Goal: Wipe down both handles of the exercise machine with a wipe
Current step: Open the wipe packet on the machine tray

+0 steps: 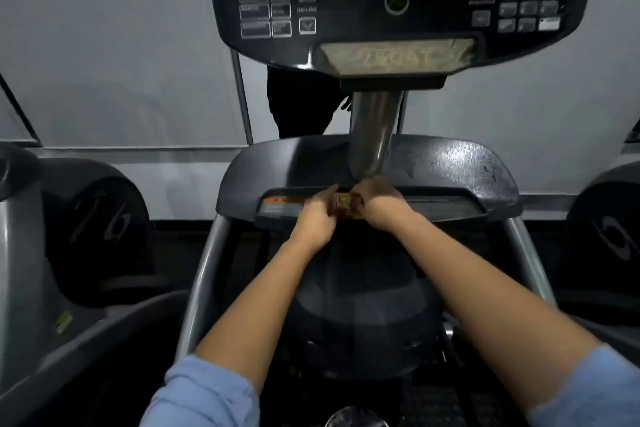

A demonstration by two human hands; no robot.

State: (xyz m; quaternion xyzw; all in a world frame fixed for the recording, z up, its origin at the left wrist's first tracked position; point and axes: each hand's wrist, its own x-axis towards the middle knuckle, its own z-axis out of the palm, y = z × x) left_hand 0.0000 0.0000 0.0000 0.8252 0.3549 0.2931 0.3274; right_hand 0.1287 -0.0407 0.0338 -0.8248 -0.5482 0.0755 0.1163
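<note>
Both my arms reach forward over the exercise machine. My left hand (317, 218) and my right hand (375, 203) meet at the middle, above the machine's dark shroud (450, 166). Between them they pinch a small yellow-brown packet (345, 202), mostly hidden by the fingers; I cannot tell what it holds. The left grey handle bar (204, 270) curves down beside my left forearm. The right grey handle bar (528, 250) runs down beside my right forearm. Neither hand touches a handle.
The dark console (398, 0) with button pads hangs overhead on a grey post (372, 128). Similar machines stand close at the left (52, 236) and right (606, 236). A person in dark clothing (301, 104) stands behind the console, in front of a grey wall.
</note>
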